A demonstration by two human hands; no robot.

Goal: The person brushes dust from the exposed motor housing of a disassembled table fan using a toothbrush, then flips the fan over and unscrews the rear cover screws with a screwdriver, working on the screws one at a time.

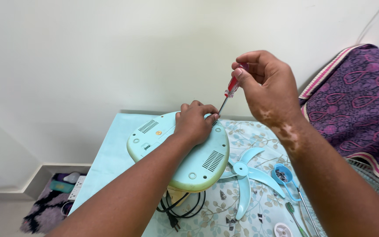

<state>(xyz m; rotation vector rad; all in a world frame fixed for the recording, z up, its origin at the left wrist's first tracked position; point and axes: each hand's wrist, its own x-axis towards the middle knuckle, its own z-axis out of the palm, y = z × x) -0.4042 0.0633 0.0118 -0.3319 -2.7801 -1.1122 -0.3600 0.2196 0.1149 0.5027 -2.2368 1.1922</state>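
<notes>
On a small table covered with a pale blue cloth printed with leaves (110,151), a rounded, pale green plastic fan base (154,136) lies bottom-up, its vent slots and screw holes facing the camera. The left hand (194,122) rests flat on top of this base near its far edge, fingers curled down and pressing the shell, with the fingertips right beside the tool's tip. The right hand (266,85) is raised above and to the right, closed around the red, translucent handle of a slim screwdriver (229,91); the metal shaft slants down and to the left, and its tip meets the base just by the left fingers.

A black power cord with a plug (176,210) coils out from under the near edge of the base. Just right of it lies a light blue plastic fan blade with three vanes (244,173), and beside that a small blue cap holding dark bits (281,174). A green-handled screwdriver (292,213) lies near the front. A purple patterned fabric with pink striped edging (356,105) hangs at the right.
</notes>
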